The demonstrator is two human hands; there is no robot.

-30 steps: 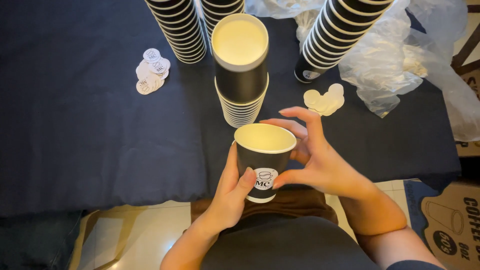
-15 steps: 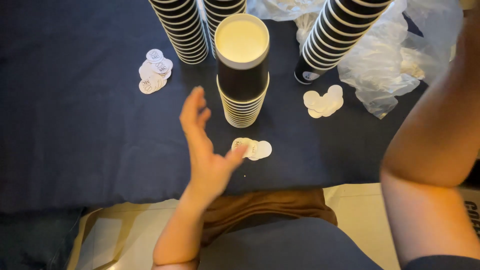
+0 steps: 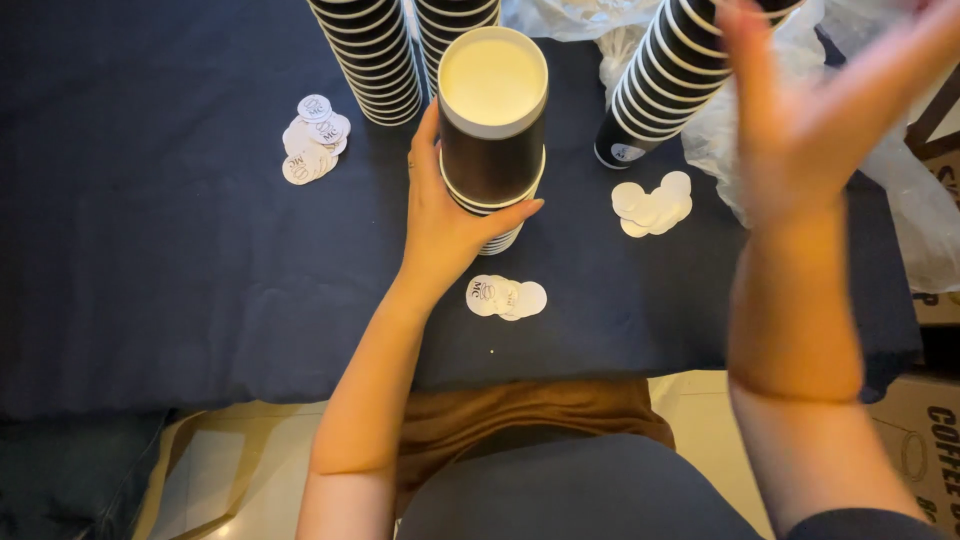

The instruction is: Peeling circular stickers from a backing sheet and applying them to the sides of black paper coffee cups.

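Cups, black with white rims, stand nested in a short upright stack (image 3: 492, 130) at the middle of the dark blue cloth (image 3: 150, 260), its long axis vertical and the open cream mouth of the top cup facing up toward the camera. Nearest the body, a small heap of round white stickers (image 3: 505, 297) lies just in front of the stack's foot, apart from it. The left hand (image 3: 445, 215) is wrapped around the left and near side of the stack, thumb stretched across the lower cups and fingers up behind the left wall, so it is clasping the stack itself. The right hand (image 3: 800, 120) is raised well off to the right, above the cloth, fingers spread and blurred, grasping nothing; it is the farther of the two from the stack. Between them, another heap of blank white discs (image 3: 652, 204) rests on the cloth. Farther back stand taller cup columns (image 3: 372, 60), one leaning column (image 3: 680, 70) at right beside crumpled clear plastic wrap (image 3: 900, 200), and printed stickers (image 3: 313, 150) at far left.
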